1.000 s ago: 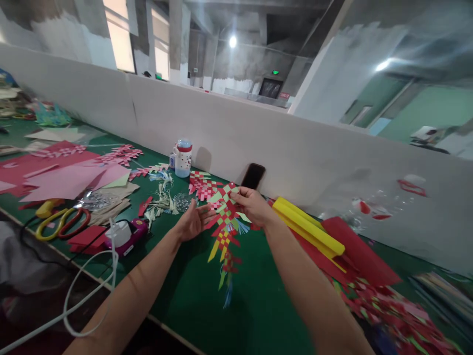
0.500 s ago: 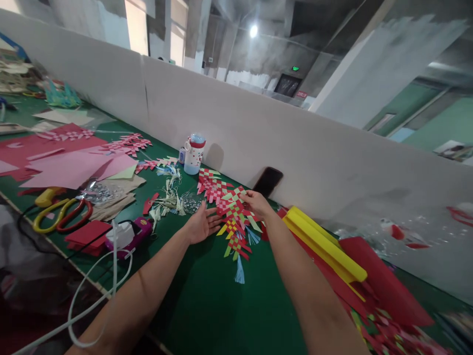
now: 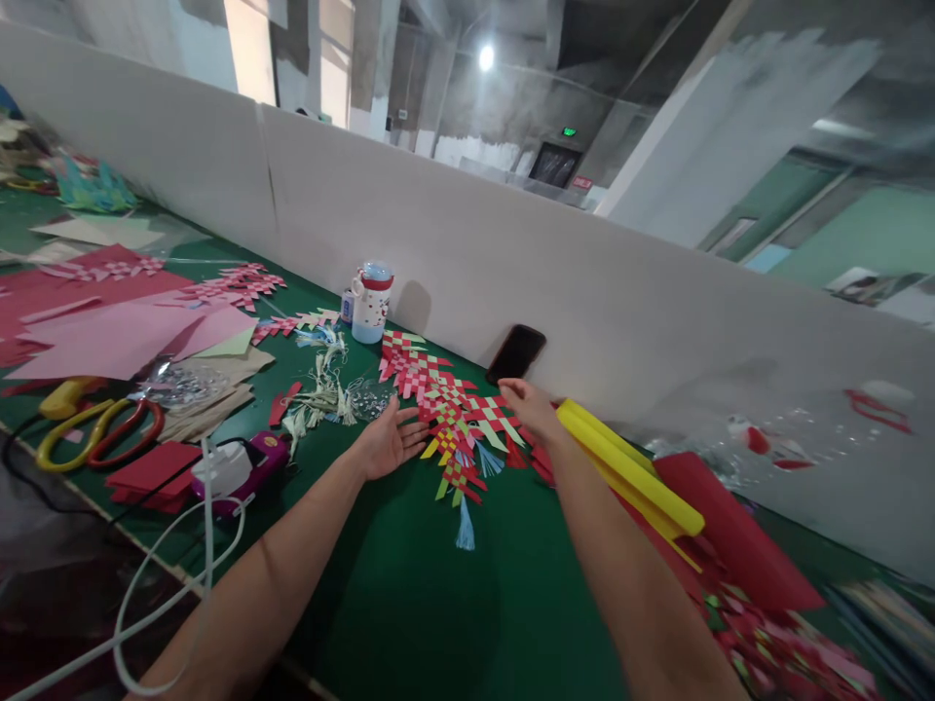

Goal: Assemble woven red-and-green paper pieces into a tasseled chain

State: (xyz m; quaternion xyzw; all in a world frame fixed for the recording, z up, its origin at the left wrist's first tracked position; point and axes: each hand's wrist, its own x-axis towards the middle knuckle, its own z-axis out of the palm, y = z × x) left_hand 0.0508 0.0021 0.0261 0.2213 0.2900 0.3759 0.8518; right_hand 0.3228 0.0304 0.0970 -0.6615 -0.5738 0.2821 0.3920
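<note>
Red, pink, green and yellow woven paper ornaments (image 3: pixel 445 414) lie overlapped in a row on the green table, shaped like fish with strip tails. Light blue tassels (image 3: pixel 466 526) hang from some of them. My left hand (image 3: pixel 391 440) rests palm up at the row's left side, fingers spread, its fingertips by the ornaments and holding nothing. Just above a red and pale green woven ornament (image 3: pixel 495 417) is my right hand (image 3: pixel 532 409), apart from it, with fingers loosely bent and nothing visible in them. A dark phone (image 3: pixel 517 352) leans on the partition behind that hand.
Left of my hands lie cream tassels (image 3: pixel 321 397), a purple device (image 3: pixel 255 467), scissors (image 3: pixel 102 433), red paper (image 3: pixel 157 472) and pink sheets (image 3: pixel 124 336). A cup (image 3: pixel 372 304) stands by the white partition (image 3: pixel 453 243). Yellow folded board (image 3: pixel 628 467) and red sheets (image 3: pixel 737 531) lie right.
My right hand has let go of a woven paper ornament, which now lies flat in the row, and has drawn slightly right. My left hand stays open beside the row.
</note>
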